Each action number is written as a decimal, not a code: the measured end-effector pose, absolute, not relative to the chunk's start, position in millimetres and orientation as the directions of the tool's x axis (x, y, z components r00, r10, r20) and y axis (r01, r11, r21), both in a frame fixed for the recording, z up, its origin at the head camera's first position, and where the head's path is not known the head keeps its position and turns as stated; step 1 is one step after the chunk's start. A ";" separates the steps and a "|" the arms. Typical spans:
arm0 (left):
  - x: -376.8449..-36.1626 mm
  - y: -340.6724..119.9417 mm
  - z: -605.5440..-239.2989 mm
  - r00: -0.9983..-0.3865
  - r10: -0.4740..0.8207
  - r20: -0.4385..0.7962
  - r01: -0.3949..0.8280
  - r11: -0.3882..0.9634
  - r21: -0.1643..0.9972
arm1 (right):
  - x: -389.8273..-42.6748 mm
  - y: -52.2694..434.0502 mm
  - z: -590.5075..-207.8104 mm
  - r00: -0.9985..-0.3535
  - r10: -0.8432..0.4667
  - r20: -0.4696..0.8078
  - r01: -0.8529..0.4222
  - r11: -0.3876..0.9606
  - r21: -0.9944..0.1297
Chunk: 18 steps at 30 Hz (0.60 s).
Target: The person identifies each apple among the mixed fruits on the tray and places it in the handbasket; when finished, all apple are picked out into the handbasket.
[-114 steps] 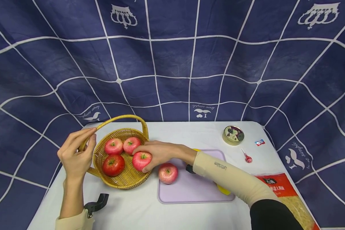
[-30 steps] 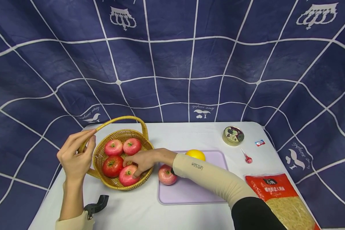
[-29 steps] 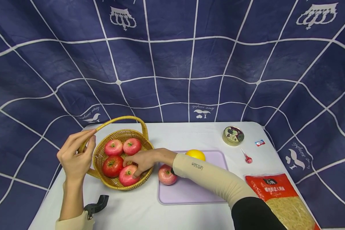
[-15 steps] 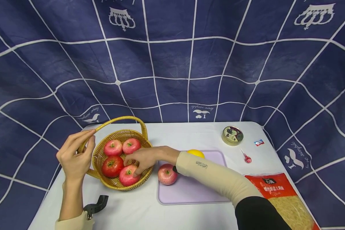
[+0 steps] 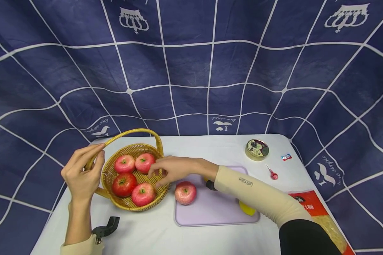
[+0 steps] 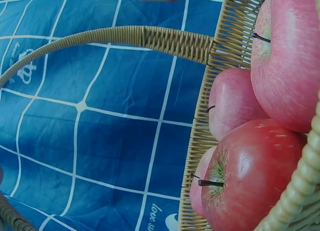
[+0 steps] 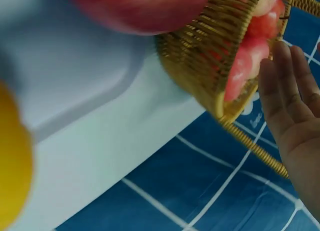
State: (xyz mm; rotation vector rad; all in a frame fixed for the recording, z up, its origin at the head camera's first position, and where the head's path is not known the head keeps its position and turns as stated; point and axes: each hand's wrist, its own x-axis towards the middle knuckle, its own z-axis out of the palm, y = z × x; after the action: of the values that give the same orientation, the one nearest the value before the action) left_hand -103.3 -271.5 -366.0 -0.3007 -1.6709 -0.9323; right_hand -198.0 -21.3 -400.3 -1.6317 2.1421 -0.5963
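A woven basket (image 5: pixel 153 189) with a hoop handle (image 5: pixel 131 131) holds several red apples, the nearest one (image 5: pixel 143 194) at its front. My left hand (image 5: pixel 98 154) holds the handle's left end between thumb and nearly straight fingers. My right hand (image 5: pixel 155 178) hovers over the basket's right rim, fingers loosely curled and holding nothing. Another apple (image 5: pixel 185 192) lies on the lilac board (image 5: pixel 210 212). The left wrist view shows the handle (image 6: pixel 150 38) and the apples (image 6: pixel 250 191) close up. In the right wrist view the basket (image 7: pixel 210 51) sits beside my left hand (image 7: pixel 290 106).
A yellow fruit (image 5: pixel 247 209) shows under my right forearm on the board. Behind it are a round tin (image 5: pixel 257 149), a lollipop (image 5: pixel 272 174) and a small sweet wrapper (image 5: pixel 286 157). A red food bag (image 5: pixel 309 209) lies at the front right. Blue cloth hangs behind the white table.
My right hand set an apple into the front of the basket, let go, and has now lifted up and to the right. The left hand stayed on the handle.
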 end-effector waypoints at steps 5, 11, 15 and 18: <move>-101.0 -270.2 -364.4 -0.318 -0.276 0.907 0.634 0.650 0.420 | -199.7 3.1 -409.8 -0.291 -0.956 -0.049 -0.757 0.261 -0.599; -101.5 -268.7 -362.7 -0.325 -0.278 0.904 0.633 0.646 0.426 | -197.8 27.4 -422.6 -0.310 -0.945 -0.106 -0.713 0.304 -0.632; -102.3 -269.2 -363.4 -0.323 -0.278 0.905 0.636 0.644 0.425 | -193.6 39.3 -427.9 -0.321 -0.931 -0.172 -0.701 0.356 -0.618; -102.5 -269.8 -364.4 -0.323 -0.278 0.905 0.638 0.642 0.425 | -190.7 44.8 -433.8 -0.326 -0.919 -0.223 -0.693 0.393 -0.605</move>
State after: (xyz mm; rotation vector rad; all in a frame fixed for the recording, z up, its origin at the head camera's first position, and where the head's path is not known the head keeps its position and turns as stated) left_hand -102.5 -269.8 -364.4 -0.2998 -1.6591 -0.9480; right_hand -190.7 44.8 -433.8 -1.3745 2.1176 -0.5525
